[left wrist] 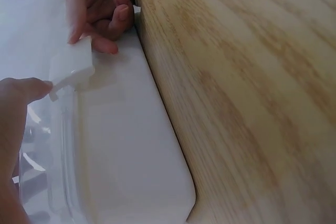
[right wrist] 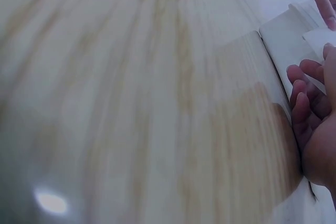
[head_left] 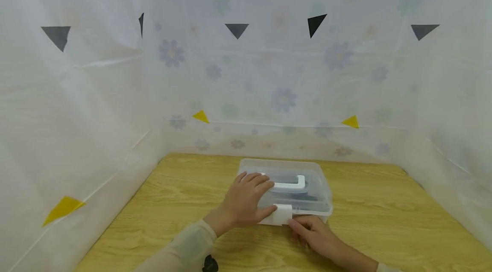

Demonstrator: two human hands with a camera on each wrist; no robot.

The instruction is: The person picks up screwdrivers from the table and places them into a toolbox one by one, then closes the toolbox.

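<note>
A clear plastic box [head_left: 320, 193] with a lid, a white carrying handle [head_left: 293, 185] and a white latch [head_left: 283, 214] stands on the wooden table [head_left: 184, 203]. My left hand [head_left: 246, 201] lies flat on the lid, its thumb against the latch's left side. My right hand [head_left: 313, 233] is at the box's front, just below the latch, and pinches it. In the left wrist view the latch [left wrist: 73, 66] sits between my left thumb [left wrist: 21, 90] and the right hand [left wrist: 100, 9], whose other fingers are curled. The right wrist view has those curled fingers [right wrist: 310, 108] against the box wall [right wrist: 281, 40].
White translucent sheets with faint flowers and triangle marks [head_left: 236, 29] close in the table at the back and on both sides. Bare wood [head_left: 384, 212] lies to the left, right and front of the box. Dark items show dimly inside the box.
</note>
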